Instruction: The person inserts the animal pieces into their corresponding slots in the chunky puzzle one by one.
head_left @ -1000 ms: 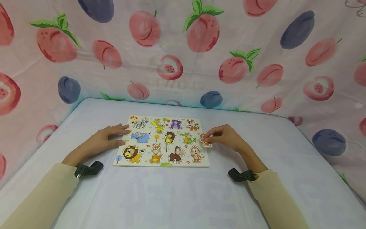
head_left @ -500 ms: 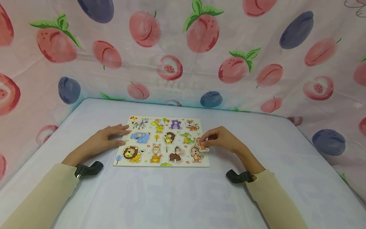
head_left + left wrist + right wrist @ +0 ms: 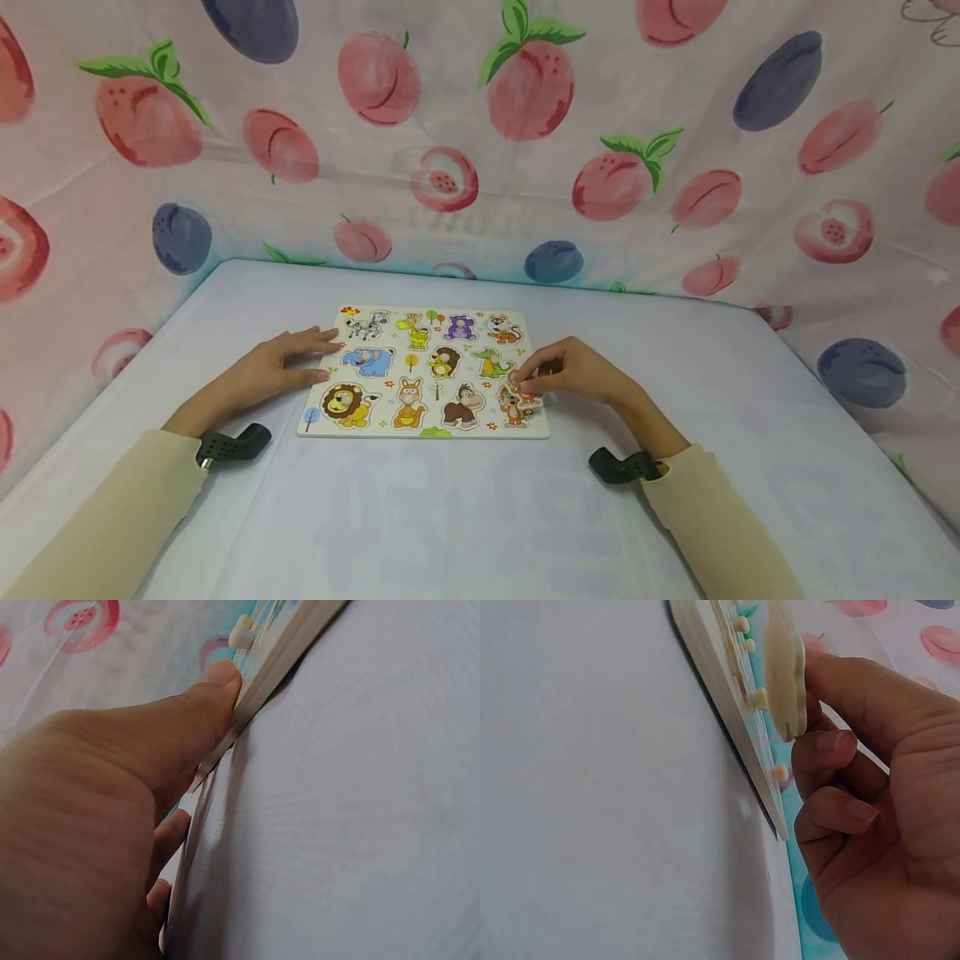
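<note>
A pale wooden knob puzzle board (image 3: pixel 435 414) with cartoon animals lies on the white table. My left hand (image 3: pixel 258 375) rests at its left edge, fingers extended; the left wrist view shows the thumb (image 3: pixel 199 712) touching the board's edge. My right hand (image 3: pixel 577 371) pinches an orange-brown animal puzzle piece (image 3: pixel 531 397), which looks like a monkey, above the lower right corner. It partly covers the printed monkey (image 3: pixel 513 412) there. In the right wrist view the piece (image 3: pixel 781 682) is tilted, its plain back showing, apart from the board. Its knob is hidden by the fingers.
Other animal pieces sit in the board, among them a lion (image 3: pixel 348 406), a gorilla (image 3: pixel 462 407) and a crocodile (image 3: pixel 493 364). Their small knobs stick up. White cloth covers the table (image 3: pixel 420 517); a fruit-patterned curtain (image 3: pixel 480 100) hangs behind and at the sides.
My right hand has carried the monkey piece left and toward the near edge, from the board's right side to over the printed monkey. The left hand and board have stayed put.
</note>
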`<state>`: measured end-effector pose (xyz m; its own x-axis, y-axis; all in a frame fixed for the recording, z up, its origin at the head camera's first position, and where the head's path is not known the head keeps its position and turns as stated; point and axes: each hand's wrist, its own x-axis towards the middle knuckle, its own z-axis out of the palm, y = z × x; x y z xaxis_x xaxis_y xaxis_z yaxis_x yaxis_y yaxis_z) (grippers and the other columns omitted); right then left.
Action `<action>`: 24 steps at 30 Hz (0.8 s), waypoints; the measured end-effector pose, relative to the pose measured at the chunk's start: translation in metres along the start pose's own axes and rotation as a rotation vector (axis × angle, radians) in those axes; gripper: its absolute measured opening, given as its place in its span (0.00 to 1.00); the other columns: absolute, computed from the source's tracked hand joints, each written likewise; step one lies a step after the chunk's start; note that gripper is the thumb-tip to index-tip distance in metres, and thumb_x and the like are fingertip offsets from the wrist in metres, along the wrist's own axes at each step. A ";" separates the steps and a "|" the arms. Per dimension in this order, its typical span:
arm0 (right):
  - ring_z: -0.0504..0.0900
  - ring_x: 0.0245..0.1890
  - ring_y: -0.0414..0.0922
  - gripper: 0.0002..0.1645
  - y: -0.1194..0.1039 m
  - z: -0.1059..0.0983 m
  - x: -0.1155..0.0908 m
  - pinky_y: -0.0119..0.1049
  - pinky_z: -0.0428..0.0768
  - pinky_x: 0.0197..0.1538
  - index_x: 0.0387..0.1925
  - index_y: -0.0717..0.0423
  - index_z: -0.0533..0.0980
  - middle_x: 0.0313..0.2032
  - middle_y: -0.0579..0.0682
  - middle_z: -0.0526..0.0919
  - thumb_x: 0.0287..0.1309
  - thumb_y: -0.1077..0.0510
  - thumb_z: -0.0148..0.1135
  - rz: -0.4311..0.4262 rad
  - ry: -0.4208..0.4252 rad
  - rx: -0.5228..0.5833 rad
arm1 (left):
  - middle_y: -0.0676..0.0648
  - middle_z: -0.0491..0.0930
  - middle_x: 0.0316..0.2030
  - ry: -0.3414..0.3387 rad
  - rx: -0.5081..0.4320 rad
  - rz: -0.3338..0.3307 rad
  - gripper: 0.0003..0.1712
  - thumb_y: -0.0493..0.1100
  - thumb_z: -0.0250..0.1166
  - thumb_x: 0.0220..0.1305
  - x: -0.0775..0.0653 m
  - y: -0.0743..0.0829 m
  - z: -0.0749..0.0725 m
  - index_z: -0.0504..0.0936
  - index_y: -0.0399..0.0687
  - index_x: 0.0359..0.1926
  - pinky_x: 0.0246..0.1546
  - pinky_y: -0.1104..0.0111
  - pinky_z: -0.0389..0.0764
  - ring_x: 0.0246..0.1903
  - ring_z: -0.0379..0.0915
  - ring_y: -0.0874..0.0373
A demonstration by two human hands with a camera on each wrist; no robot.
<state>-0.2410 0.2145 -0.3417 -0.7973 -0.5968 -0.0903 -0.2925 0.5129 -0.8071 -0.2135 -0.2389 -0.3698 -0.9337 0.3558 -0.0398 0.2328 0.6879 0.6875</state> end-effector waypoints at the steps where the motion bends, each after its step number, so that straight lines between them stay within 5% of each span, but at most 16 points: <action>1: 0.70 0.31 0.45 0.08 0.000 0.000 0.000 0.31 0.65 0.30 0.36 0.49 0.86 0.35 0.45 0.86 0.52 0.55 0.72 0.001 -0.004 -0.005 | 0.48 0.56 0.72 0.000 -0.001 0.000 0.33 0.60 0.65 0.60 0.000 0.000 0.000 0.74 0.58 0.64 0.63 0.36 0.43 0.72 0.39 0.42; 10: 0.72 0.29 0.47 0.08 -0.007 0.002 0.000 0.31 0.69 0.31 0.37 0.56 0.86 0.32 0.48 0.86 0.53 0.62 0.70 -0.006 -0.030 0.007 | 0.47 0.56 0.72 -0.003 0.010 0.000 0.32 0.60 0.64 0.60 -0.001 0.003 0.000 0.74 0.58 0.64 0.63 0.35 0.43 0.72 0.40 0.42; 24: 0.75 0.29 0.46 0.07 0.001 0.006 0.004 0.32 0.74 0.32 0.34 0.47 0.86 0.31 0.46 0.86 0.50 0.55 0.73 -0.049 -0.070 -0.005 | 0.50 0.57 0.71 -0.002 0.000 0.006 0.32 0.60 0.65 0.60 -0.001 0.002 0.000 0.74 0.57 0.64 0.63 0.36 0.43 0.72 0.40 0.42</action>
<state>-0.2410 0.2093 -0.3466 -0.7430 -0.6630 -0.0912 -0.3331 0.4845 -0.8089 -0.2123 -0.2384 -0.3683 -0.9316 0.3615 -0.0374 0.2386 0.6860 0.6874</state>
